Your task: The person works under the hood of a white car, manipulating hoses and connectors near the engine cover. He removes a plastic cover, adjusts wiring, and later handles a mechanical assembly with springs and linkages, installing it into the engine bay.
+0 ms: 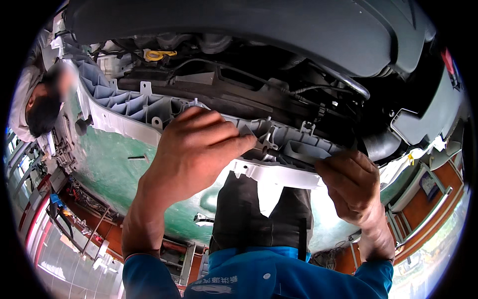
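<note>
A long grey plastic front frame (127, 103), ribbed along its left part, crosses the open engine bay. My left hand (196, 152) is closed on its middle, fingers curled over the top and the forefinger against a small grey piece (248, 130). To its right, my right hand (348, 184) grips the frame's edge beside an oblong opening (303, 149), fingers bent. A pale lower strip (279, 174) runs between my hands. Behind the frame lie dark hoses (381, 142), a yellow ring handle (157, 55) and a black cover (239, 20).
A person in a pale top (25, 107) bends at the far left. Below is a green floor (109, 164). Tools and parts (84, 209) lie at the lower left, and a brown bench with metal rails (423, 209) stands at the right.
</note>
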Demonstrator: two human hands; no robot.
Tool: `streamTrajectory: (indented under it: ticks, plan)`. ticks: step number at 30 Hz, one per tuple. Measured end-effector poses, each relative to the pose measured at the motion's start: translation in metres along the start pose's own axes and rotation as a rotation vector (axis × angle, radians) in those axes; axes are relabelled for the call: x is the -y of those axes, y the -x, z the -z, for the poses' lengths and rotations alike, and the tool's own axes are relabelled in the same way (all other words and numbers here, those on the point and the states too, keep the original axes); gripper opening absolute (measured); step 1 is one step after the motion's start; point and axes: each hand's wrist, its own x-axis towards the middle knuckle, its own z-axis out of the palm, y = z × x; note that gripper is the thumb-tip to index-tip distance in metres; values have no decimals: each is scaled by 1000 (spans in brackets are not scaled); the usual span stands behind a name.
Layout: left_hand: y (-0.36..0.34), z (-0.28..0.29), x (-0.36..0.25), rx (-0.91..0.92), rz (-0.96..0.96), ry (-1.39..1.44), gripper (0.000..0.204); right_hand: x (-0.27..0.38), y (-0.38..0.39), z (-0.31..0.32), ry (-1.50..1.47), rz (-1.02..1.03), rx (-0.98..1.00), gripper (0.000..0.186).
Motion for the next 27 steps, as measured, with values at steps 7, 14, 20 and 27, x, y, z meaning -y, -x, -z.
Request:
streamTrajectory:
  ticks: [7,14,20,27]
  plan:
    - [11,20,8,-154,247,132,43,-1,11,-7,-88,-85,-84,43]
    - [63,26,10,-436,403,64,24,-3,16,-18,31,-147,-139,39]
    - [88,-1,14,-503,441,-149,26,0,20,-24,28,-255,-234,34]
    - [97,-29,45,-596,282,-239,34,8,11,-26,59,-308,-297,27]
